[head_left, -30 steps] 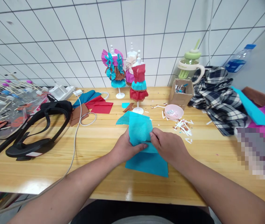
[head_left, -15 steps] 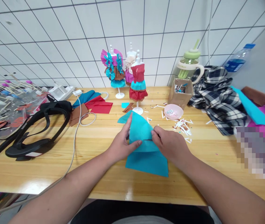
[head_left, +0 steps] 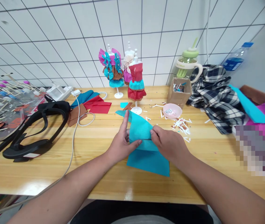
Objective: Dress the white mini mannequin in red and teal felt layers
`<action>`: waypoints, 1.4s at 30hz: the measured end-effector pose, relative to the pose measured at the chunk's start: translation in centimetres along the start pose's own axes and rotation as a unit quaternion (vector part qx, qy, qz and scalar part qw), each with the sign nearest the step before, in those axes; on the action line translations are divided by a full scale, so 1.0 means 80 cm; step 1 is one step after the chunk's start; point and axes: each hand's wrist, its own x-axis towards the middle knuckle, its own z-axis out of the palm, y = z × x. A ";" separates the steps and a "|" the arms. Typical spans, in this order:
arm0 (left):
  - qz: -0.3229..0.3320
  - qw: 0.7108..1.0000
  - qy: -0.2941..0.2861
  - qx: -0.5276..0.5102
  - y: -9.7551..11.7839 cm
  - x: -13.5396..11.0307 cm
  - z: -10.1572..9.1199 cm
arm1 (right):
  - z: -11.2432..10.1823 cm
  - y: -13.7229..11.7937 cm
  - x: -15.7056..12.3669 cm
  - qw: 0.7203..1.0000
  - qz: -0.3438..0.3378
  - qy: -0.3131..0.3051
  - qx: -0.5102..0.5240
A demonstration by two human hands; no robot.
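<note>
Both hands are pinching a fold into the teal crepe-paper sheet [head_left: 149,160]
I am reading this as the folding step: the sheet is lying near the middle of the wooden table [head_left: 95,140], its far half lifting up off the surface. My left hand [head_left: 120,144] is clamping the fold line from 9 o'clock, thumb on top, index finger pointing to 12 along the raised flap; my right hand [head_left: 167,144] is gripping the same line from 3 o'clock, the two hands nearly touching. The next move is calling for even pressure along the crease
</note>
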 end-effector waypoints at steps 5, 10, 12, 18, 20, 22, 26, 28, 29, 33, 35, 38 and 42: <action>0.004 1.000 0.008 0.000 -0.001 -0.001 0.001 | -0.001 0.000 0.001 1.000 0.003 -0.004 -0.004; -0.001 1.000 0.016 0.001 0.004 -0.002 0.003 | -0.003 -0.002 0.000 1.000 0.005 -0.009 -0.011; 0.003 1.000 0.014 -0.004 0.006 -0.002 0.004 | -0.002 -0.002 0.000 1.000 0.006 -0.011 -0.019; 0.002 1.000 0.015 0.011 0.009 -0.003 0.005 | 0.000 -0.001 0.000 1.000 0.004 -0.014 -0.020; 0.006 1.000 0.016 0.011 0.009 -0.003 0.006 | 0.000 -0.001 0.000 1.000 0.004 -0.012 -0.021; 0.010 1.000 0.017 0.008 0.010 -0.003 0.006 | 0.000 -0.001 0.000 1.000 0.004 -0.009 -0.022; 0.014 0.999 0.030 0.014 0.013 -0.003 0.006 | -0.002 -0.001 0.001 1.000 0.009 -0.011 -0.025; 0.017 0.999 0.032 0.017 0.014 -0.003 0.006 | -0.003 0.000 0.002 0.999 0.018 -0.011 -0.025; 0.019 0.999 0.032 0.019 0.015 -0.003 0.006 | -0.004 0.000 0.002 0.999 0.021 -0.011 -0.026; 0.022 0.999 0.035 0.024 0.014 -0.003 0.006 | -0.004 0.000 0.001 0.999 0.022 -0.009 -0.033; 0.021 0.999 0.040 0.025 0.014 -0.003 0.006 | -0.004 0.001 0.001 0.999 0.020 -0.008 -0.033; 0.020 0.999 0.045 0.023 0.015 -0.003 0.007 | -0.004 0.002 0.001 0.999 0.020 -0.007 -0.029; 0.017 0.999 0.044 0.026 0.016 -0.003 0.007 | -0.004 0.002 0.002 0.999 0.021 -0.008 -0.033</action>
